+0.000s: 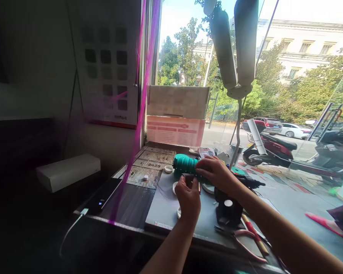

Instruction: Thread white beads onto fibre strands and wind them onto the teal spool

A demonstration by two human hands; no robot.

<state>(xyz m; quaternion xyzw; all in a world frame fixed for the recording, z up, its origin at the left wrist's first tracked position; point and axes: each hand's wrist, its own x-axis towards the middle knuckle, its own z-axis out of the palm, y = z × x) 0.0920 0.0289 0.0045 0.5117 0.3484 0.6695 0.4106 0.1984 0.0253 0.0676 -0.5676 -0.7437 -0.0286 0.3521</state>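
Observation:
A green ribbed roll lies on its side on the grey work board, with small pale dots along it. My right hand reaches over its right end, fingers bent and closed against it. Just below the roll, my left hand is closed in a pinch; what sits between its fingertips is too small or hidden to make out. The fingertips of both hands are close together. Small round white dishes stand around my left hand, one dish left of the roll, others partly covered.
A black device stands under my right forearm. Pink-handled pliers and a red-and-wood handle lie at the near right edge. Behind rises a lamp. Pink strands hang at left, near a white box.

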